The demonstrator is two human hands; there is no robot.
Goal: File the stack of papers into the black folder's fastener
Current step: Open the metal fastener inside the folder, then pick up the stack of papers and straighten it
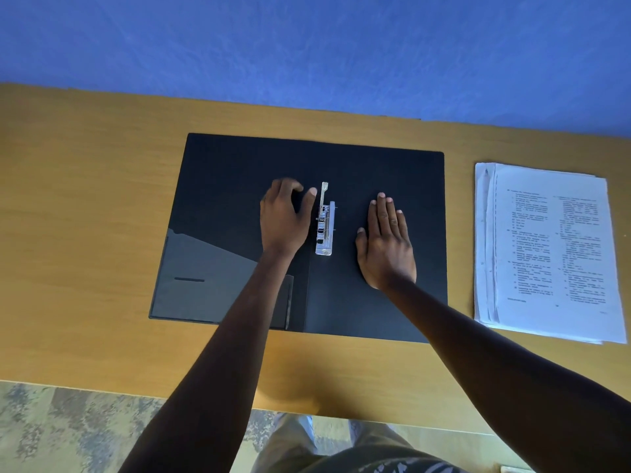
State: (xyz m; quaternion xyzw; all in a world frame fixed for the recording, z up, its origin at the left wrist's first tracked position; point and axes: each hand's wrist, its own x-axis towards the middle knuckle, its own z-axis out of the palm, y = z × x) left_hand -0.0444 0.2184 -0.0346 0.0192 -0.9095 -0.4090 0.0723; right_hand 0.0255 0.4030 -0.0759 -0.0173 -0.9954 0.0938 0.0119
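Head view: silver metal fastener [325, 222] runs lengthwise down the open black folder [375, 172], between my hands.
White printed paper stack [546, 250] lies rightward, nearer my flat, empty right hand [386, 244]; left hand [285, 220], loosely curled and empty, sits beside the fastener.

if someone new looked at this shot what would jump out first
The open black folder lies mid-table with its silver fastener at the spine. The left hand sits beside the fastener's lever, and the right hand presses flat on the right flap. The stack of papers waits on the table to the folder's right.
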